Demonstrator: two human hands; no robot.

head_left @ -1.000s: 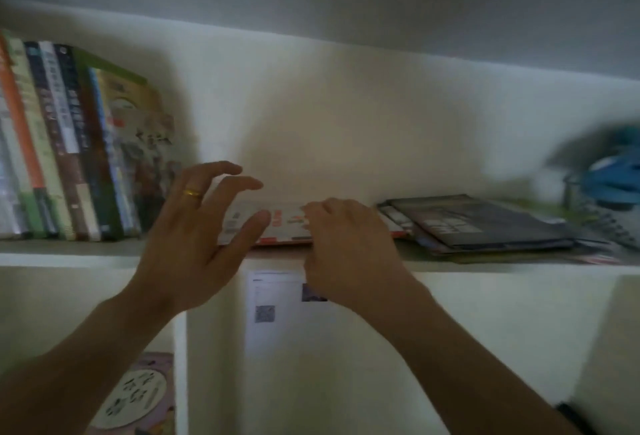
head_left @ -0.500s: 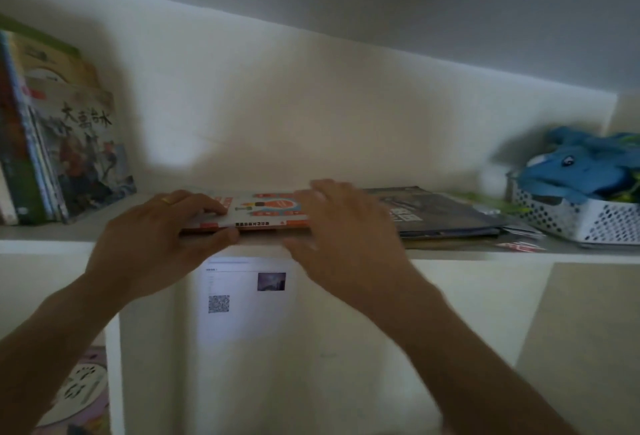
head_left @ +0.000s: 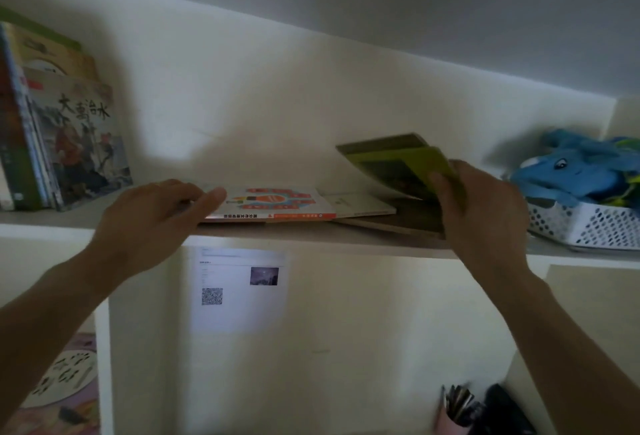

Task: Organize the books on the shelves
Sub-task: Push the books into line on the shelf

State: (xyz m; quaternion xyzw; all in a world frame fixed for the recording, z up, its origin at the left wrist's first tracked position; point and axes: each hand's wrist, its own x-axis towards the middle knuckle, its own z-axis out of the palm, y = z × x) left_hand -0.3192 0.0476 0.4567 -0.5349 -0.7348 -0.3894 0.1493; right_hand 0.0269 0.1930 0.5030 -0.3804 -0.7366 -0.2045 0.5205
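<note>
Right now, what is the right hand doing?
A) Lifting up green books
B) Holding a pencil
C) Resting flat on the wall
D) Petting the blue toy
A: the right hand grips the green books and tilts them up off the shelf, beside the basket with the blue toy.

Both bare forearms reach upward from the lower corners, converging toward the shelf's front edge. Left hand (head_left: 152, 216): palm down, fingers extended and relaxed, thumb stretched rightward, lying flat at that edge. Right hand (head_left: 481, 207): fingers curled, thumb in front (its tip visible), pinching thin green books (head_left: 398, 161) and tilting them up off the shelf.
</note>
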